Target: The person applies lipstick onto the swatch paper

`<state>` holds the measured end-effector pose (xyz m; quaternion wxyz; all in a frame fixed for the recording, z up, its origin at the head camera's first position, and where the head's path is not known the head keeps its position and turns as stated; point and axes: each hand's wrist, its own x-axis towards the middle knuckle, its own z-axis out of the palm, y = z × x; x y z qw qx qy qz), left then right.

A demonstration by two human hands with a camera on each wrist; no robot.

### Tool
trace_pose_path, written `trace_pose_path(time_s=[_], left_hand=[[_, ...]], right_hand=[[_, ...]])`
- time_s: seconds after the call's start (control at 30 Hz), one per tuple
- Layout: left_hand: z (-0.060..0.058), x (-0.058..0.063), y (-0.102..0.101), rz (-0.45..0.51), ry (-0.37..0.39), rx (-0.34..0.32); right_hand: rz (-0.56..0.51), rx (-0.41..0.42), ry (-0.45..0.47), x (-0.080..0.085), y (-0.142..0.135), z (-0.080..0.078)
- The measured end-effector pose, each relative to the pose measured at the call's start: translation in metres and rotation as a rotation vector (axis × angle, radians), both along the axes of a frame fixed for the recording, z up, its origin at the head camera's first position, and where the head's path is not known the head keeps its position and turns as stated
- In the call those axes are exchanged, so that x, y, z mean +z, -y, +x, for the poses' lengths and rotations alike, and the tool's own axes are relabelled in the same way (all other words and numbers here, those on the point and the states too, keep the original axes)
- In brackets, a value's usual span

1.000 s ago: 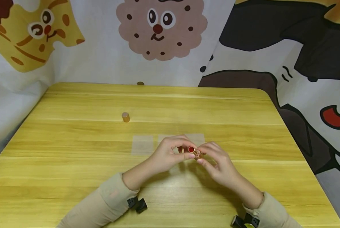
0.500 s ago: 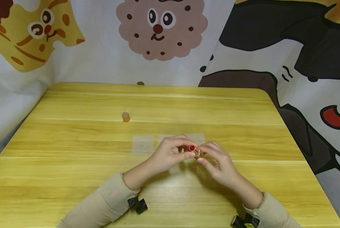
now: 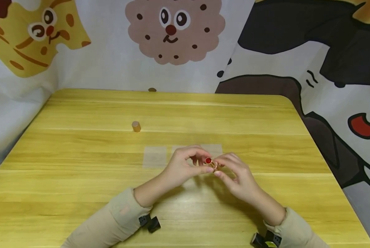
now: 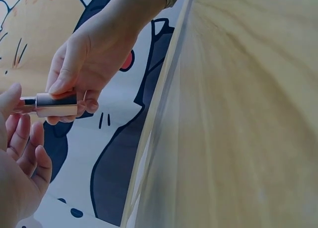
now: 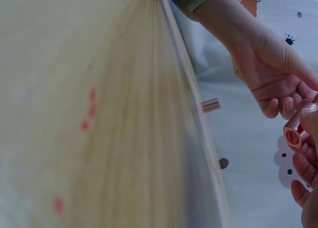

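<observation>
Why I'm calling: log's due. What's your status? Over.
Left hand, right hand: both gripping lipstick. Lipstick uncapped, red tip showing. Cap on table, away from hands.

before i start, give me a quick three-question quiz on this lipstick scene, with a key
1. What colour is the exposed tip of the lipstick?
2. Which hand grips its wider base? A) left B) right C) neither
3. True or false: the cap stands upright on the table.

Key: 1. Red. 2. B, the right hand. 3. True.
</observation>
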<state>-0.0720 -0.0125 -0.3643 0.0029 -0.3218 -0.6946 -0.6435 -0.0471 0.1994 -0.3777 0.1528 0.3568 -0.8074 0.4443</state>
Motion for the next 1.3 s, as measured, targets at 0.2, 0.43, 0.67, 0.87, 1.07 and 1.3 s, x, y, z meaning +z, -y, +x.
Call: trace_pose_path(time_s=[0.2, 0.43, 0.67, 0.87, 1.07, 1.3], left_hand=[[0.0004, 0.0015, -0.0008, 0.017, 0.005, 0.028], [0.0008, 0.0011, -0.0004, 0.035, 0.001, 0.013], [0.0009, 0.0005, 0.0002, 0.028, -0.026, 0.002], [0.0014, 0.0015, 0.0004, 0.029, -0.033, -0.015], [0.0017, 0.0019, 0.0002, 0.021, -0.028, -0.023], [0.0013, 0.0013, 0.0006, 0.005, -0.048, -0.029]], right_hand=[[0.001, 0.006, 0.001, -0.0003, 0.0010, -0.0012], [0.011, 0.004, 0.009, 0.0002, 0.0019, -0.0010], [0.022, 0.000, 0.008, 0.0000, 0.0019, -0.0008], [0.026, 0.001, -0.011, -0.0007, 0.0018, -0.0003], [0.029, -0.003, -0.009, -0.0004, 0.0014, 0.0004], [0.035, 0.000, -0.008, -0.0012, 0.0009, 0.0003]])
